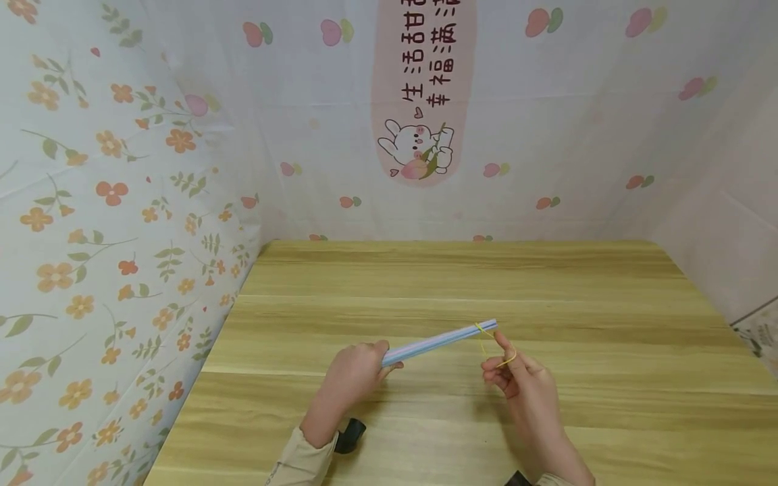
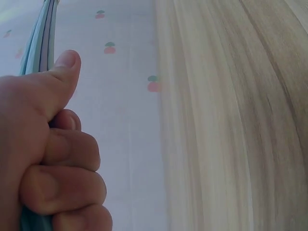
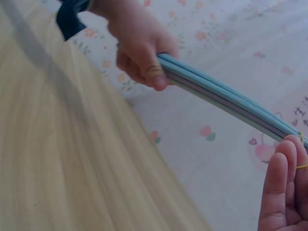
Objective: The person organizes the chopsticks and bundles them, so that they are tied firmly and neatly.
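A bundle of pastel blue, lilac and pale green straws [image 1: 434, 344] slants up to the right over the table. My left hand [image 1: 358, 368] grips its lower end, fingers wrapped round it and thumb lying along it in the left wrist view. Near the far end a yellow rubber band [image 1: 480, 327] crosses the bundle and stretches out in a loop. My right hand [image 1: 525, 381] holds this loop on its fingers, with one fingertip close by the bundle's end. In the right wrist view, bent fingers [image 3: 275, 185] show below the straws; the rest of that hand is out of frame.
The wood-grain table [image 1: 365, 283] spreads beneath both hands. A flower-print cloth [image 1: 109, 236] hangs at the left, and a pale printed cloth [image 1: 304, 135] with a rabbit picture hangs behind. Dark straps [image 1: 350, 435] sit at the wrists.
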### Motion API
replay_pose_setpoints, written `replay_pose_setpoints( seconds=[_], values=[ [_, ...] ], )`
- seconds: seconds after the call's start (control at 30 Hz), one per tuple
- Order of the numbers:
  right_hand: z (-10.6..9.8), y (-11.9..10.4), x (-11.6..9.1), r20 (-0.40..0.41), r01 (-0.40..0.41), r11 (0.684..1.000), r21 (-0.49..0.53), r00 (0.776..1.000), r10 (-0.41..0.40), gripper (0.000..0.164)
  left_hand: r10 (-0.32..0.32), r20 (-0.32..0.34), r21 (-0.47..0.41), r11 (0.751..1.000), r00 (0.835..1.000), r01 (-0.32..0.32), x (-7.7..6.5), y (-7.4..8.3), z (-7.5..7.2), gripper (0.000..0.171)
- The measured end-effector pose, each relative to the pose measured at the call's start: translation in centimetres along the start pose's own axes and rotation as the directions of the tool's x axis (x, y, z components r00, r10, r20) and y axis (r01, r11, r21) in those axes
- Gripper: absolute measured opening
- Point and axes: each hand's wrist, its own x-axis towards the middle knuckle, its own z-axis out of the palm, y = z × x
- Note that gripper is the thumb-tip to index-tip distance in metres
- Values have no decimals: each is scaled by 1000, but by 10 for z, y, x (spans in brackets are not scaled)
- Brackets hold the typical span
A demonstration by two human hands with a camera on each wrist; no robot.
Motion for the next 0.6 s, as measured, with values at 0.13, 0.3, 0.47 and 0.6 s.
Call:
replay_pose_setpoints(
  seconds=[0.13, 0.3, 0.47, 0.6],
  values=[
    [-6, -2, 6, 93, -1, 996, 94, 996, -8, 36, 33, -23, 37, 999, 999, -32, 0, 0, -1, 36],
    [-16, -3, 11, 186, -65, 988, 139, 982, 38, 41, 67, -22, 104, 993, 997, -65, 0, -1, -2, 37],
    [-23, -8, 14, 262, -131, 985, 108, 960, 99, 43, 99, -18, 140, 985, 995, -96, -1, -1, -2, 38],
    [-24, -13, 18, 332, -144, 988, 49, 936, 120, 44, 119, -25, 166, 980, 993, -113, -1, -1, -3, 38]
  ],
)
